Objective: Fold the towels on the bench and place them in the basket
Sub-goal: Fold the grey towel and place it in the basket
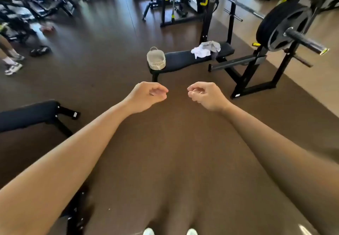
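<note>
The bare left hand (146, 95) and bare right hand (207, 95) float side by side over the brown floor, fingers loosely curled, both empty. Well beyond them stands the black padded bench (185, 59); the pale round basket (156, 58) sits on its near end, the crumpled white and grey towels (206, 49) farther right.

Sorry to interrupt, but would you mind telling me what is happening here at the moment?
A person in a gym stands back from a weight bench, both bare arms stretched forward. The left hand and right hand are loosely curled and hold nothing. A heap of unfolded towels lies on the bench's far part, and the basket sits at its near end, seemingly empty. No towel is folded yet.
</note>
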Demonstrator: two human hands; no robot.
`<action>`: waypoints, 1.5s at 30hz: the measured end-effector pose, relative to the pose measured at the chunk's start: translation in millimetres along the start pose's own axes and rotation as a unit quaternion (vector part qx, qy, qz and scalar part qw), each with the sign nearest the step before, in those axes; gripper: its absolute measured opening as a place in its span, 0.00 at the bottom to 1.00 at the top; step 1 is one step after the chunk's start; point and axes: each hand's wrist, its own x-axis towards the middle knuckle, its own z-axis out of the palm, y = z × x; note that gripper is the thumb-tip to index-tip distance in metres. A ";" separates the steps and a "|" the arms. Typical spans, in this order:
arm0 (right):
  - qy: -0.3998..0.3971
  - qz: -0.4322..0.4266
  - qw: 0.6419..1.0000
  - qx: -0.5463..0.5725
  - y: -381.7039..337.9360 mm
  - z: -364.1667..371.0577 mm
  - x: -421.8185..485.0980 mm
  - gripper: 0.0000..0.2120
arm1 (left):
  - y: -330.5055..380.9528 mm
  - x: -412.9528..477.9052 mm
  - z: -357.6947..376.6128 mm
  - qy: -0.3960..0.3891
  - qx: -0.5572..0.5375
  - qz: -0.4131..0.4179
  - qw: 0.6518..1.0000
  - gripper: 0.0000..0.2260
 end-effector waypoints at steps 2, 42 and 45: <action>-0.010 0.029 0.999 0.010 19.4 1.1 3.5 0.03 | -6.2 4.9 16.7 -0.002 -0.019 -0.026 0.999 0.08; 0.059 0.314 0.939 0.123 253.4 -22.4 455.4 0.05 | -228.1 506.5 93.3 -0.102 -0.139 -0.261 0.950 0.05; 0.040 0.323 0.938 0.117 272.5 -35.8 515.8 0.04 | -234.2 563.5 89.4 -0.094 -0.148 -0.275 0.945 0.05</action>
